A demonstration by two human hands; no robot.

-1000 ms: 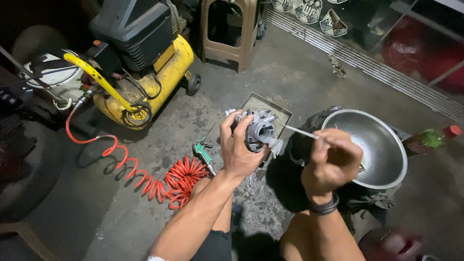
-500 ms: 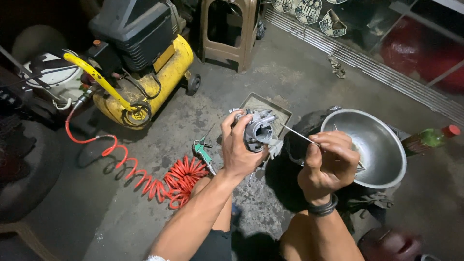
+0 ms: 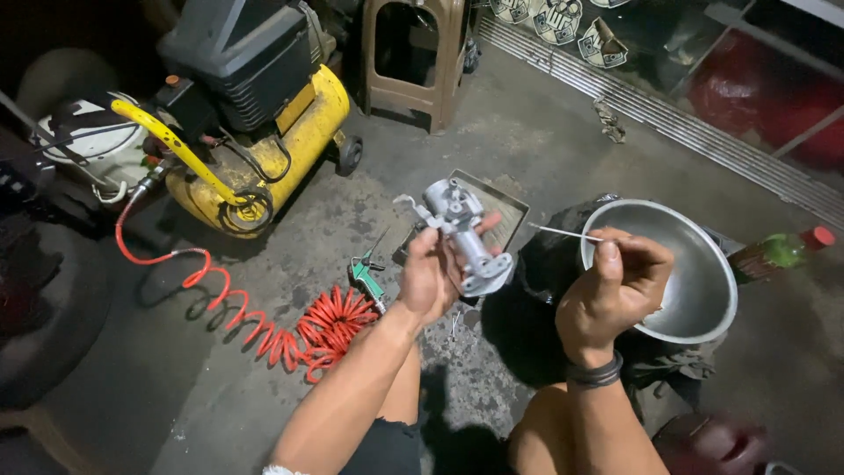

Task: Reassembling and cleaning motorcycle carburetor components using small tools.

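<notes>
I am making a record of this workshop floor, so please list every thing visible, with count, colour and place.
air compressor: one, yellow with black top, upper left
coiled air hose: one, red, floor at centre left
stool: one, brown, top centre
flat tray: one, grey, floor behind the hands
metal bowl: one, silver, right
bottle: one, green with red cap, far right
metal part: one, silver-grey, held in left hand
thin wire: one, pale, held in right hand
</notes>
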